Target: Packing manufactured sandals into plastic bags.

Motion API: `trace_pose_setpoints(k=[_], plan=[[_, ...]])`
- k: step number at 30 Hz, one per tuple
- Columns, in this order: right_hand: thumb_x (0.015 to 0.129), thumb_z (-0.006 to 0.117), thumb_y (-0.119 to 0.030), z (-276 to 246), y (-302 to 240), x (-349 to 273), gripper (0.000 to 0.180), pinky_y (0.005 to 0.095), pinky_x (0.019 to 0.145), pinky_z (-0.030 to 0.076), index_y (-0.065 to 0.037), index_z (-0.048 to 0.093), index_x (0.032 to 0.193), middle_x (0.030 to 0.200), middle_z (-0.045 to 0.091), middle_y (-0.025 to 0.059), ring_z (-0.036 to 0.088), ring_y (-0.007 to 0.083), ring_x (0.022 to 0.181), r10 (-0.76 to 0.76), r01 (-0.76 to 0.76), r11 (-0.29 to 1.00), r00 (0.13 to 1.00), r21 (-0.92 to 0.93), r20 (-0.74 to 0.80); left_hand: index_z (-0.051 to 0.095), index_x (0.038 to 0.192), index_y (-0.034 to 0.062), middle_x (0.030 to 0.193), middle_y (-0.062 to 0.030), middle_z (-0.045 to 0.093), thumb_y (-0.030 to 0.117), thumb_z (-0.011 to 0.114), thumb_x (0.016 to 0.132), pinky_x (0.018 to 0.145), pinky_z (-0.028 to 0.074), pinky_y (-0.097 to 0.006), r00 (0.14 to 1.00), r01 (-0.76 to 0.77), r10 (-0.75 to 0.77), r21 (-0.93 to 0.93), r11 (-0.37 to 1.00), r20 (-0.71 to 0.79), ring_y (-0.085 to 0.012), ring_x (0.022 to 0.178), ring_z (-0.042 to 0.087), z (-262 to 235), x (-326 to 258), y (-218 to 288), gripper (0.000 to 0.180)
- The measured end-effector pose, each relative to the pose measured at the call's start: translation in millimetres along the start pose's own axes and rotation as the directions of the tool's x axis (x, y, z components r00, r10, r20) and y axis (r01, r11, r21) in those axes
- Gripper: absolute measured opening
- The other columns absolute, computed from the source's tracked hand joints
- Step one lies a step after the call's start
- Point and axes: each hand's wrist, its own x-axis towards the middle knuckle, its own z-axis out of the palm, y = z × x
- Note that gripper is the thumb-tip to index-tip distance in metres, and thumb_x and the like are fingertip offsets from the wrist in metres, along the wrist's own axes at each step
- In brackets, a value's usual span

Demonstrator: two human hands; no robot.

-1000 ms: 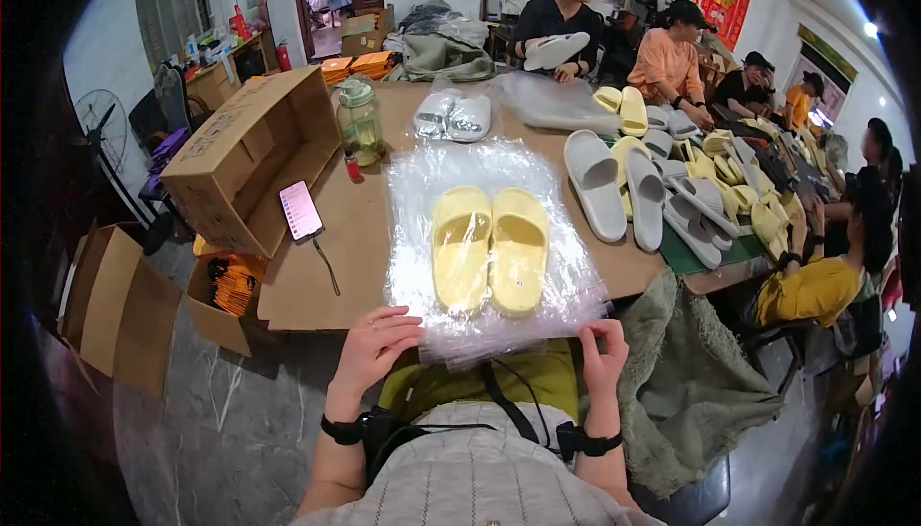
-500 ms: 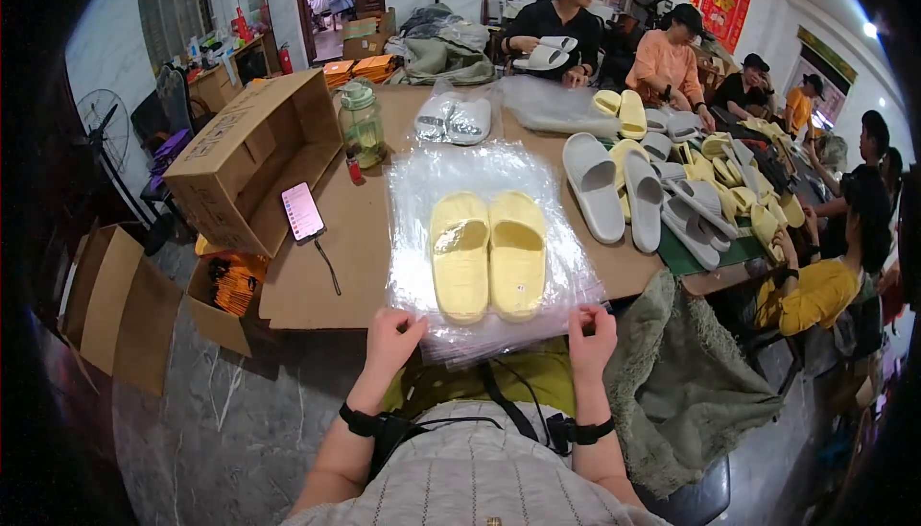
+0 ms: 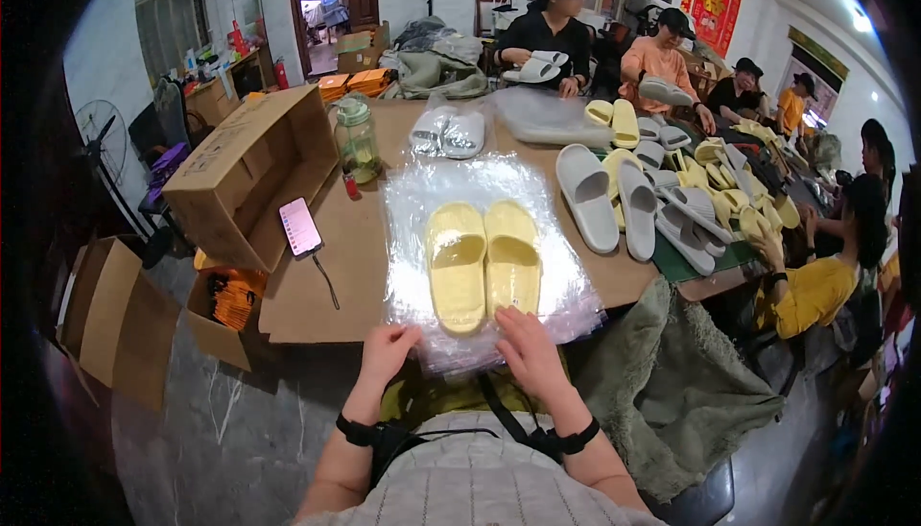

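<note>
A pair of yellow slide sandals (image 3: 457, 286) lies side by side, toes away from me, at a shiny stack of clear plastic bags (image 3: 408, 238) on the table. Whether the pair is inside the top bag or on it, I cannot tell. At the stack's near left corner, my left hand (image 3: 388, 351) is closed, its fingertips pinching the bag edge. My right hand (image 3: 530, 351) has its fingers stretched out, touching the heel of the right yellow slide.
An open cardboard box (image 3: 206, 202), a phone (image 3: 300, 227) and a green-lidded jar (image 3: 356, 137) stand on the left. Bagged grey slides (image 3: 462, 134) lie beyond. Loose grey slides (image 3: 588, 202) and a yellow-grey pile cover the right, where several co-workers sit. Green cloth (image 3: 672, 382) hangs nearby.
My right hand has left the stack's right corner and moved left to the right slide's heel, its fingers opening out. My left hand stays at the left corner.
</note>
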Motion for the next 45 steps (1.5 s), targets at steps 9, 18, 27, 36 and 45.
trace_pose_setpoints(k=[9,18,27,36,45], plan=[[0.094,0.064,-0.027,-17.5,-6.2,38.8,0.033,0.0470,0.083,0.050,-0.003,0.062,0.116,0.115,0.063,0.0157,0.059,0.0350,0.105,0.153,-0.152,0.988,0.978,-0.017,0.145,0.065,0.108,0.0006,0.101,-0.0108,0.068,0.019,0.072,0.089,0.085,0.049,-0.033,0.912,-0.256,0.299,0.180,0.950,-0.280,-0.0231,0.095,0.064,-47.8,13.2,40.1,0.027],[0.092,0.063,-0.046,11.1,4.7,143.7,0.047,0.0455,0.073,0.053,0.000,0.067,0.096,0.087,0.067,0.0180,0.066,0.0360,0.084,0.221,-0.253,0.895,0.967,-0.367,-0.130,0.065,0.111,0.0004,0.112,-0.0178,0.066,0.030,0.063,0.095,0.091,0.048,-0.040,0.868,-0.407,0.478,0.360,0.840,-0.134,-0.0349,0.104,0.062,-0.3,121.0,71.7,0.034],[0.089,0.064,-0.034,75.3,58.6,158.1,0.027,0.0472,0.067,0.051,-0.007,0.065,0.084,0.076,0.067,0.0146,0.067,0.0355,0.074,0.234,-0.353,0.878,0.906,-0.323,-0.353,0.048,0.142,0.0011,0.130,-0.0216,0.061,0.030,0.047,0.103,0.101,0.045,-0.037,0.940,-0.306,0.309,0.044,0.951,-0.148,-0.0312,0.118,0.059,38.6,151.6,-16.6,0.049],[0.089,0.065,-0.026,-2.1,54.2,68.0,0.025,0.0422,0.065,0.052,-0.003,0.062,0.079,0.074,0.067,0.0153,0.066,0.0331,0.069,0.446,-0.516,0.853,0.794,-0.071,-0.412,0.068,0.120,0.0014,0.136,-0.0241,0.056,0.020,0.062,0.091,0.100,0.047,-0.043,0.888,-0.380,0.460,0.536,0.754,-0.018,-0.0397,0.118,0.058,44.0,139.1,3.8,0.034],[0.089,0.070,-0.021,-80.4,142.4,-84.7,0.020,0.0353,0.061,0.051,0.000,0.069,0.087,0.074,0.068,0.0089,0.062,0.0188,0.063,0.572,-0.285,0.807,0.160,0.517,-0.804,0.064,0.123,-0.0033,0.141,-0.0200,0.053,0.016,0.061,0.092,0.102,0.046,-0.038,0.908,-0.393,0.418,0.370,0.842,0.014,-0.0340,0.125,0.055,37.9,154.6,-20.2,0.037]])
